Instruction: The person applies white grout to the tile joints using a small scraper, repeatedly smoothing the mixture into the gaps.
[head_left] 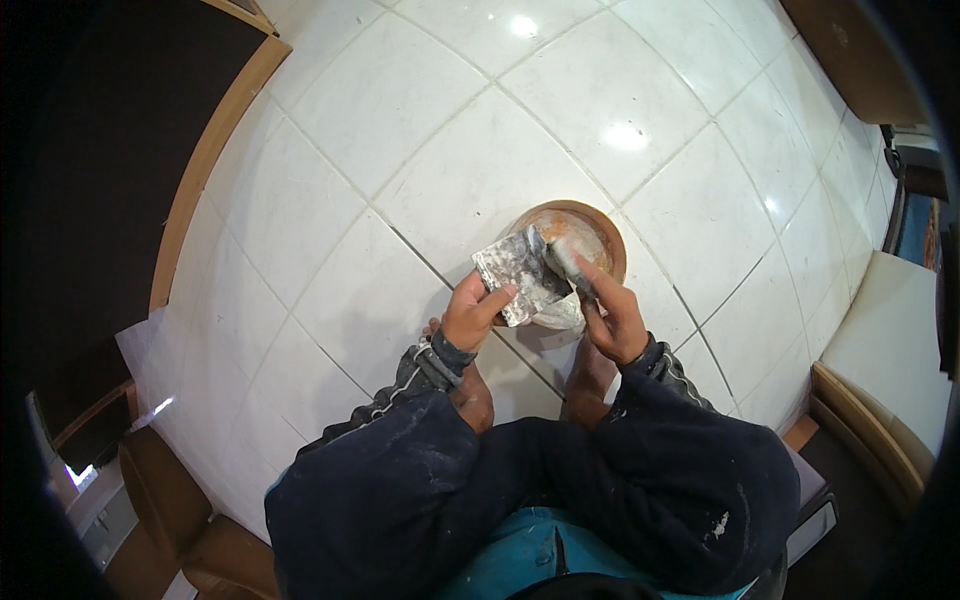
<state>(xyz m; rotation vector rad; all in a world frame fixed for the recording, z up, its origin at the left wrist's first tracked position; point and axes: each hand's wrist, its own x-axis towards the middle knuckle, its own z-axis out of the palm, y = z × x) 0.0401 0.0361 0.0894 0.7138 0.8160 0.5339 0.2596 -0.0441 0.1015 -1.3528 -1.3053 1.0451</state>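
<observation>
My left hand (472, 314) grips a flat, squarish piece (520, 278) by its near left edge, thumb on top. Its face is smeared with grey and white, like dried plaster. My right hand (616, 318) is closed around a small greyish-white object (566, 262), whose kind I cannot make out. That object meets the right side of the flat piece. Both are held above the near left part of a round basin (619, 247) with a brown rim. Whitish and orange-brown residue coats the inside of the basin, which is partly hidden by my hands.
The basin stands on a floor of white tiles (420, 130), just beyond my bare feet (590, 375). A dark panel with a wooden edge (190, 215) lies to the left. Brown furniture (165, 490) is at the lower left, and a pale panel (890, 330) at the right.
</observation>
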